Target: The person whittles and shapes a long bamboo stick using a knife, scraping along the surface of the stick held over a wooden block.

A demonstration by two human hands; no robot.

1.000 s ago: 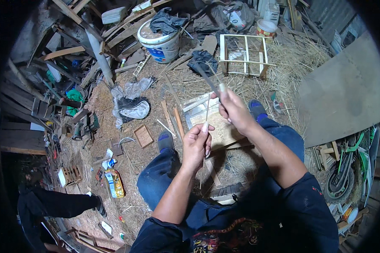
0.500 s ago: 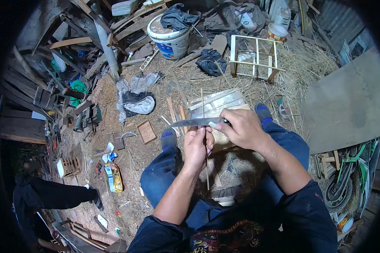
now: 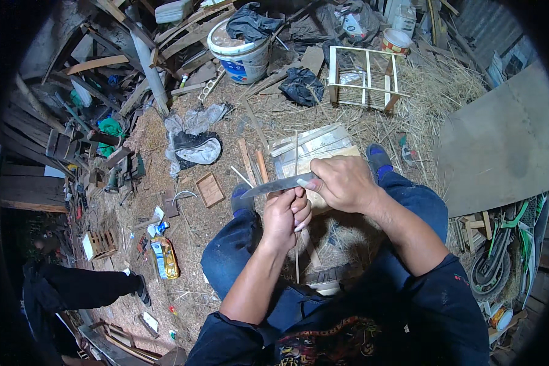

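Note:
My right hand (image 3: 343,182) grips the handle of a long knife (image 3: 273,185), whose blade points left and lies across a thin bamboo stick (image 3: 296,160). My left hand (image 3: 285,218) is closed around that stick just below the blade and holds it upright over my knees. The stick's upper end rises above the blade, and its lower end shows below my left fist. I sit on a low block with blue-trousered legs and blue shoes on a straw-covered floor.
A small slatted wooden frame (image 3: 363,76) stands ahead on straw. A white bucket (image 3: 239,52) sits at the back, with planks and scrap wood to the left. A flat grey board (image 3: 500,143) leans at right. Another person's legs (image 3: 85,287) lie at lower left.
The knife has swung from pointing up and away to lying level with its blade to the left across the stick. Both hands have drawn closer together.

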